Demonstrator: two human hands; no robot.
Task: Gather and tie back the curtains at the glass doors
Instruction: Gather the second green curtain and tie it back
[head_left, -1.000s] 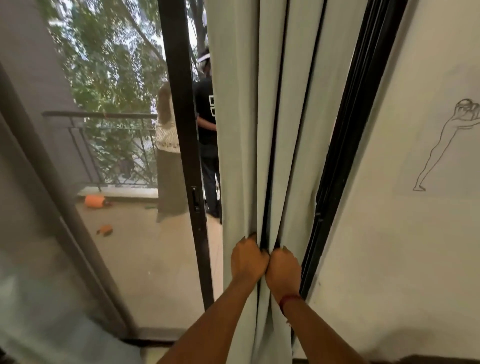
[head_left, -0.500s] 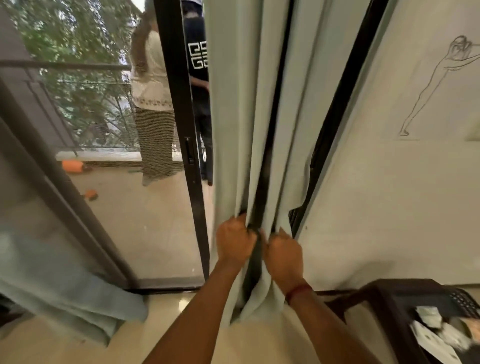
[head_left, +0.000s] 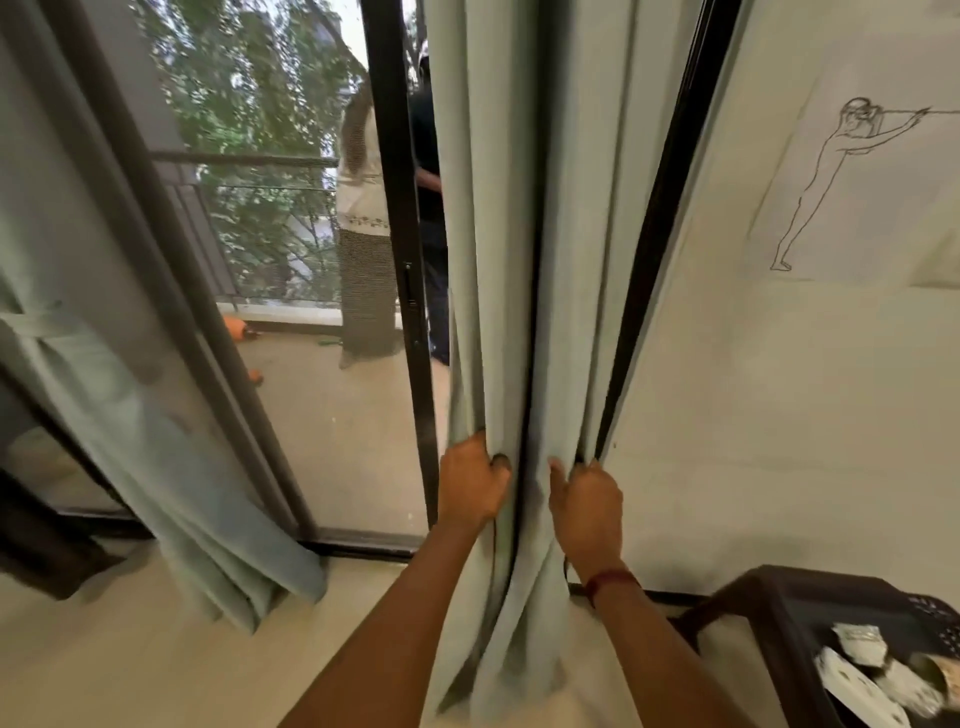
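Gathering step: left hand (head_left: 471, 486) and right hand (head_left: 587, 501) each clench folds of the pale green fabric curtain (head_left: 511, 260), hanging beside the black-framed glass door (head_left: 332, 415). Next, probably: bunch the folds together and bind them; no tie is visible.

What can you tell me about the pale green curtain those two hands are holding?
The pale green curtain is matte, heavy-looking cloth hanging in long vertical folds in front of the black door frame. Its lower end bunches near the floor. The left hand grips its left folds, and the right hand grips its right edge.
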